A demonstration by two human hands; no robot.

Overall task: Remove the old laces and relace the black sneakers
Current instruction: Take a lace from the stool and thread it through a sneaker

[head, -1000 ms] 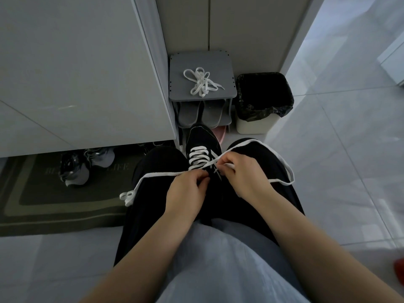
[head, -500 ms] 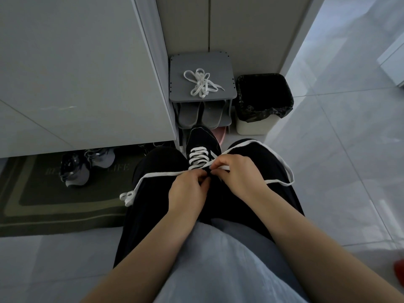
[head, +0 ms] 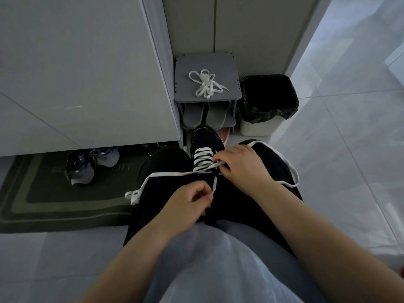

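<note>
A black sneaker rests between my knees, toe pointing away, with a white lace crossing its eyelets in several rows. My left hand has pulled back toward me and pinches one lace end, which runs taut up to the shoe. My right hand sits at the shoe's right side and pinches the lace by the upper eyelets. Long lace tails drape over both thighs, one ending in a bunch at my left knee. A loose white lace lies on the grey stool.
Grey slippers sit on the stool's lower shelf. A white bin with a black liner stands to its right. Grey sneakers lie on a dark mat under the cabinet on the left. Pale floor tiles spread to the right.
My left hand has drawn back from the eyelets toward my body, pulling a lace end taut. My right hand has stayed at the shoe, shifting slightly to the right.
</note>
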